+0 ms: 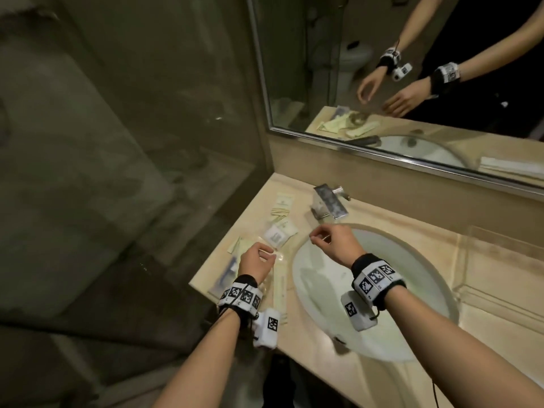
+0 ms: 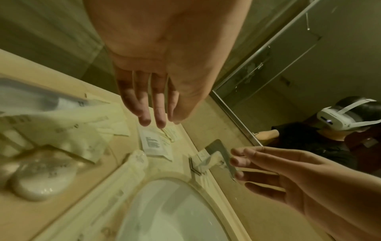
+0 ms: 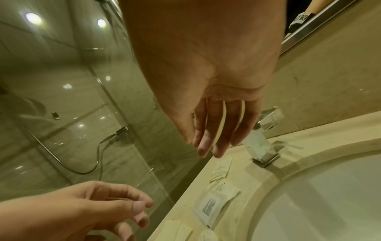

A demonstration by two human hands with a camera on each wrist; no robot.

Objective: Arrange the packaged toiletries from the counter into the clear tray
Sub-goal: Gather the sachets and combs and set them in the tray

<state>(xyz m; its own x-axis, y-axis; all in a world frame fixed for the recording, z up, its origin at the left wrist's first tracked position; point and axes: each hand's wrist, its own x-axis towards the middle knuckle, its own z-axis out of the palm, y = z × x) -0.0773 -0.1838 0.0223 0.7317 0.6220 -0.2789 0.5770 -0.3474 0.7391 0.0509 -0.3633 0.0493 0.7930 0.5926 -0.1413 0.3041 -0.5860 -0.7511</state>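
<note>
Several packaged toiletries lie scattered on the beige counter left of the sink. Among them are a white square sachet, a pale packet farther back, a long narrow packet along the basin edge, and a round item in clear wrap. My left hand hovers over the pile, fingers loosely bent, holding nothing. My right hand hangs empty above the basin's far left rim. The clear tray stands right of the sink.
The white basin separates the packets from the tray. A chrome faucet stands behind it, close to my right hand. A mirror covers the back wall. A glass shower partition borders the counter's left end.
</note>
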